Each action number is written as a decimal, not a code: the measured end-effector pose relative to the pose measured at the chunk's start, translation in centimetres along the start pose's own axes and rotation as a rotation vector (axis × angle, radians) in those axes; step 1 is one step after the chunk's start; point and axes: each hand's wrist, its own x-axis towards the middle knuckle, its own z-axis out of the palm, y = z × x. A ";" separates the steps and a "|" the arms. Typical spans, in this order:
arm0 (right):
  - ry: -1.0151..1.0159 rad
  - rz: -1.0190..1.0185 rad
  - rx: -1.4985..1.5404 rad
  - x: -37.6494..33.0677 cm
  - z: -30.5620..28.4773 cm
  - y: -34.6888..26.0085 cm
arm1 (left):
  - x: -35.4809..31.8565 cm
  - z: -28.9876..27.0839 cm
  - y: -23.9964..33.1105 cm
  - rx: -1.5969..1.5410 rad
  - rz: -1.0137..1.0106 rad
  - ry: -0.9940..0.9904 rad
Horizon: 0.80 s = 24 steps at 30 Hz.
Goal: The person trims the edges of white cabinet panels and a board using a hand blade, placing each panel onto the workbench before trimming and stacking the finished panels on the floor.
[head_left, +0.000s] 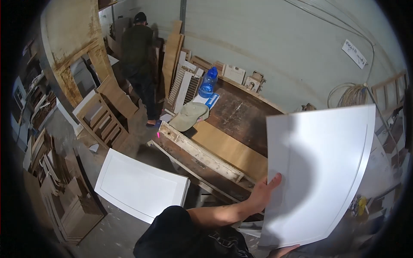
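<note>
A large white panel (318, 172) with a thin grooved border stands tilted up at the right, held between my two hands. My left hand (263, 192) grips its left edge, the thumb lying over the white face and the other fingers out of sight behind. At the lower edge of the panel is my right hand (285, 250), closed on that edge and mostly cut off by the bottom of the picture. A stack of similar white panels (140, 182) lies low to the left of my black-sleeved arm.
A worn brown workbench (241, 109) bears a cap (189, 116), a blue water bottle (208, 81) and a wooden board (228, 146). Another person (138, 60) stands at the back left beside leaning boards (172, 58). Wood offcuts (71, 206) pile up at the left; coiled cable (350, 96) hangs on the wall.
</note>
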 end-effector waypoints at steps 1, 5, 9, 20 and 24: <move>-0.045 0.080 0.087 -0.9 1.2 -0.4 | 0.0 -0.2 1.2 -0.085 0.028 0.019; -0.123 0.233 0.334 -4.2 4.3 -3.8 | 1.7 -2.5 2.9 -0.290 0.011 -0.032; -0.134 0.099 0.013 1.6 3.6 -4.5 | 4.2 -6.7 2.6 -0.484 0.176 0.032; -0.532 -0.121 -0.548 14.5 15.6 -2.6 | 9.0 -26.6 7.3 -0.234 -0.055 0.451; -0.578 -0.038 -0.642 24.6 17.5 5.7 | 13.8 -30.7 7.8 -0.026 -0.095 0.410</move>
